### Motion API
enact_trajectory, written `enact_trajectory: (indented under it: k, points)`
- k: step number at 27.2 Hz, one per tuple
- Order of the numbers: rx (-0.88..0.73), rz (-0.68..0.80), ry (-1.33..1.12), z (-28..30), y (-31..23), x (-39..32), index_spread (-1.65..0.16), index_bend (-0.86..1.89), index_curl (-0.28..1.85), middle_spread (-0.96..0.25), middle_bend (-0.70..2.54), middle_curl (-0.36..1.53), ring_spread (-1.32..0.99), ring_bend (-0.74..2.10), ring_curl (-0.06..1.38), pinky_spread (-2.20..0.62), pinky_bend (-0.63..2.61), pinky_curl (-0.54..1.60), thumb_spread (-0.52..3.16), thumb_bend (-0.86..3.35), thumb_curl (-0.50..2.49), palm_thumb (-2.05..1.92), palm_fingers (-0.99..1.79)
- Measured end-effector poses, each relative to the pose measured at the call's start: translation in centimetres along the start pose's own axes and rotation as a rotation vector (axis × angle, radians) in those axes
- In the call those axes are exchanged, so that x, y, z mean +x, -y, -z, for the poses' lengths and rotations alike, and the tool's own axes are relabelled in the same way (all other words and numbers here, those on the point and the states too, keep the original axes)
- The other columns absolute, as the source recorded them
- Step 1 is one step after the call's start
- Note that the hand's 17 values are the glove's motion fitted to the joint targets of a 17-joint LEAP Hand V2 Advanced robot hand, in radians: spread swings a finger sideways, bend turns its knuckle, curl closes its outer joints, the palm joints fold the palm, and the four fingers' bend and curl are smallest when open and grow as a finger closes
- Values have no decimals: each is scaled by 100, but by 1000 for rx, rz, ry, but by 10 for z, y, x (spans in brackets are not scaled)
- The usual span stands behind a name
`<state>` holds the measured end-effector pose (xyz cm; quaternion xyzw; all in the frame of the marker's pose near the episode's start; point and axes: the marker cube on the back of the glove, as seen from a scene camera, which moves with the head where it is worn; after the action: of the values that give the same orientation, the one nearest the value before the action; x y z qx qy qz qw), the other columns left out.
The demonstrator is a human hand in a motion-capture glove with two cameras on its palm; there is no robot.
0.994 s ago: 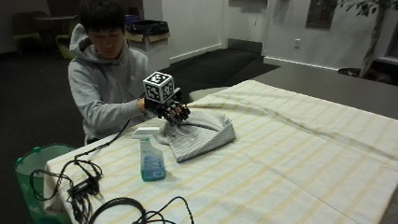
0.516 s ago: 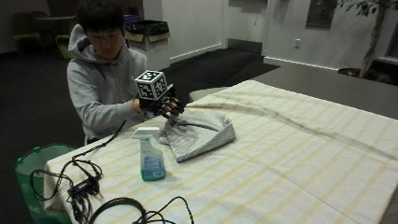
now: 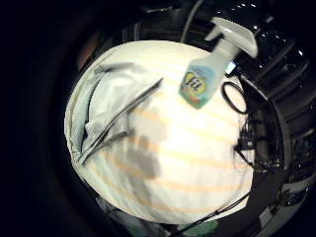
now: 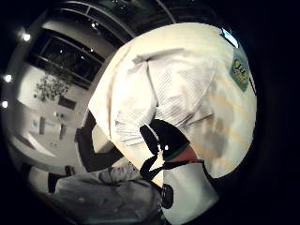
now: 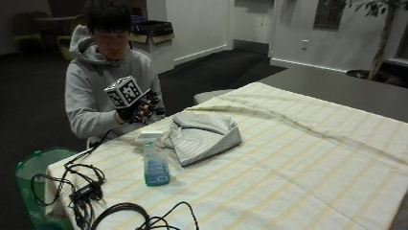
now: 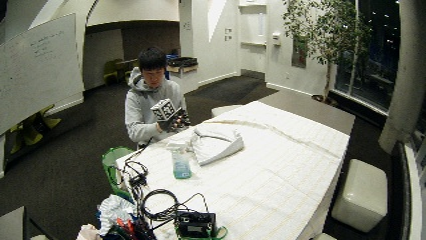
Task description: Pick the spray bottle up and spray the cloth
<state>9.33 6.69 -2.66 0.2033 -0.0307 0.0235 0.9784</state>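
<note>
Gloved right hand (image 5: 137, 111) raised; seemingly empty

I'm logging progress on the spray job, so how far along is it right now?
Nothing looks done yet. The spray bottle stands untouched on the striped tablecloth, beside the folded cloth. The gloved right hand is raised near the person's chest, holding nothing. Left: grasping the bottle, lifting it and spraying the cloth.

gloved hand's fingers (image 5: 145, 109) indistinct

You see a dim room with dark corners. Light from above makes the tablecloth (image 5: 287, 158) glow bright. The palm views bend at the edges and look soft and blurry.
</note>
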Motion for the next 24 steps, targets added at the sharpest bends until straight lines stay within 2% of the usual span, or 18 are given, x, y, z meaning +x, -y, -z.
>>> enact_trajectory:
  k: [8,12,15,24]
  points:
    - [145,-168,75,12,5,71,-34,7,14,5,21,28,14,31,19,27,59,34,96,-2,28,58,-6]
    - [237,-278,187,11,17,95,-32,9,14,5,23,30,14,31,20,27,58,34,96,-3,28,58,-4]
    - [297,-306,297,8,34,115,-31,9,14,6,25,30,14,32,21,27,58,34,95,-3,28,56,-3]
    - [302,-369,595,-27,67,141,-28,9,13,9,29,33,12,36,23,25,58,34,93,-4,29,54,-1]
